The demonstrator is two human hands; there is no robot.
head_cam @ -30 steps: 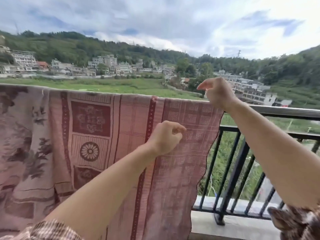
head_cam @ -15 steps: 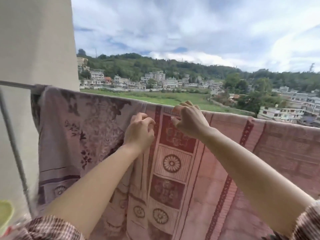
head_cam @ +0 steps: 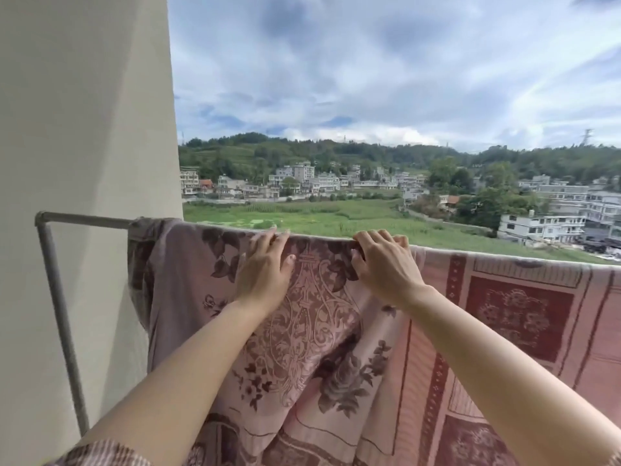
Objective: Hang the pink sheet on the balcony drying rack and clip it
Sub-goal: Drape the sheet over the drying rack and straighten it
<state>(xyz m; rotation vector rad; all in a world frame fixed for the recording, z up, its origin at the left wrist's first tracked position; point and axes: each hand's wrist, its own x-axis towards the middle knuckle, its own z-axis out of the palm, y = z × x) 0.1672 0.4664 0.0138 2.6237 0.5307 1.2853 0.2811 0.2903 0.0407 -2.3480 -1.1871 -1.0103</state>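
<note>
Pink sheet (head_cam: 336, 331) is up on the drying rack (head_cam: 84, 219): draped over the rack's top bar and hanging down the near side in soft folds. Floral pattern sits nearest the bar's corner end, red square-and-stripe border further along the bar. The bunched end of the sheet stops just short of the bar's elbow, so a bare stretch of grey pipe shows betw. cloth and corner. The upright leg drops from that corner, close beside the cream wall (head_cam: 84, 112).

Left hand (head_cam: 263, 274): laid on the sheet right at the bar. Fingers fairly straight and close together, tips reaching over the bar's top, thumb spread on the near face of the cloth. Pressing, not pinching: a wide, flat hand.

Right hand (head_cam: 386, 267): also at the bar, further from the corner than the left. The two hands are near each other but apart. Fingers curl over the top of the bar, thumb tucked in on the near side, so it grips the sheet's fold where it wraps the bar.

Both forearms are bare, reaching up from below the bar. A plaid sleeve (head_cam: 100, 454) shows at the low end of the left one. Beyond the bar: green field (head_cam: 302, 213), white houses (head_cam: 302, 179), wooded hills (head_cam: 336, 153), cloudy sky (head_cam: 369, 62).
</note>
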